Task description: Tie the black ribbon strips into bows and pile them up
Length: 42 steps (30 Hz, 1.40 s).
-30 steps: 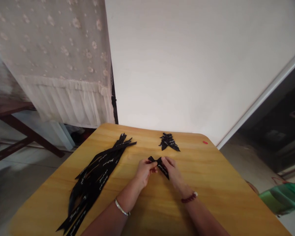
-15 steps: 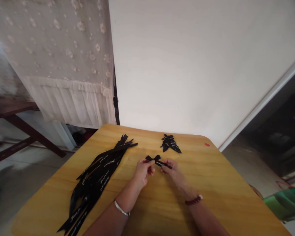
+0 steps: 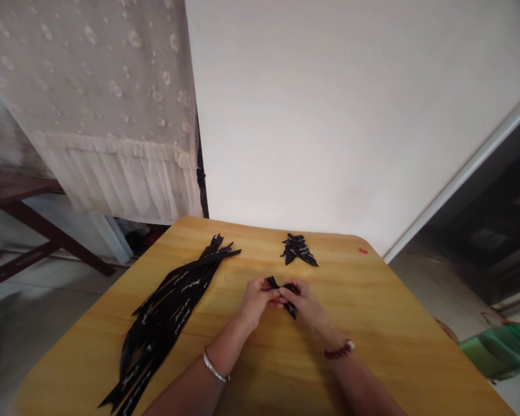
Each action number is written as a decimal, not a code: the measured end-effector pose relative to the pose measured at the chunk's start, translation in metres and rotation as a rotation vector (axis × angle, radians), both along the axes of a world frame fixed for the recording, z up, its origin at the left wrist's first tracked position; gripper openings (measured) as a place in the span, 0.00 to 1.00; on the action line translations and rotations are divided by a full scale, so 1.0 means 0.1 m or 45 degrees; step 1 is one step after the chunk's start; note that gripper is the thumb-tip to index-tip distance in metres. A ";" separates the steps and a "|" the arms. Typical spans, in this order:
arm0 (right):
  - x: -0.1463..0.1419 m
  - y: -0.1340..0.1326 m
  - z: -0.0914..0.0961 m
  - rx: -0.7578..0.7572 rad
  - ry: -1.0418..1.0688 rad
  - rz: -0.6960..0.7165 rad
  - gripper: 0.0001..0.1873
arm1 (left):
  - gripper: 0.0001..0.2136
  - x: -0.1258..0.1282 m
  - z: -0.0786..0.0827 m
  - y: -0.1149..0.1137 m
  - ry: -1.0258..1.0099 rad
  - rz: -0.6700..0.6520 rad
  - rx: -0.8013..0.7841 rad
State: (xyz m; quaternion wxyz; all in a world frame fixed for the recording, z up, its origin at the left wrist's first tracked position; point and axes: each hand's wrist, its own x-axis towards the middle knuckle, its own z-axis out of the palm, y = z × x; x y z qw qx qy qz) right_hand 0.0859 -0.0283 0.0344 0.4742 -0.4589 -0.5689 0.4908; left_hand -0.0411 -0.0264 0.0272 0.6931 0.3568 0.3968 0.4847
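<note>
Over the middle of the wooden table, a black ribbon bow (image 3: 290, 309) with white lettering is pinched between both hands. My left hand (image 3: 260, 299) is closed on its left side, thumb and fingers together. My right hand (image 3: 301, 296) grips the other side, its fingertips meeting those of the left. One ribbon end hangs below the fingers, and the knot is mostly hidden by them. To the left lies a bundle of long black printed ribbons (image 3: 173, 306). Beyond the hands rests a small pile of black ribbon bows (image 3: 298, 249).
A small red object (image 3: 363, 251) lies near the far right corner of the wooden table (image 3: 372, 323). A white panel (image 3: 329, 115) rises behind the table, beside a lace curtain (image 3: 112, 115). A green bag (image 3: 502, 349) stands at the right.
My hands have drawn together, fingertips now meeting at the bow's middle. The bow has turned, and a ribbon end now points down toward me. The view has shifted slightly.
</note>
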 end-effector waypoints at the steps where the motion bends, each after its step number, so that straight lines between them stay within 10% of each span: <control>1: -0.01 0.01 0.00 0.012 -0.024 0.018 0.10 | 0.07 0.00 0.00 0.00 0.020 -0.004 0.010; 14: -0.02 0.01 0.00 0.056 -0.070 0.056 0.09 | 0.09 0.02 0.00 -0.05 0.166 -0.334 -0.004; 21: 0.00 0.03 -0.04 -0.112 0.097 -0.202 0.17 | 0.10 -0.04 -0.02 0.02 0.024 -0.106 -0.062; 27: 0.00 0.01 -0.05 -0.044 0.040 0.028 0.13 | 0.08 -0.03 0.00 0.03 0.004 -0.008 -0.031; 42: -0.06 0.00 -0.05 -0.077 0.152 -0.054 0.12 | 0.06 0.00 0.03 0.01 0.017 -0.003 0.005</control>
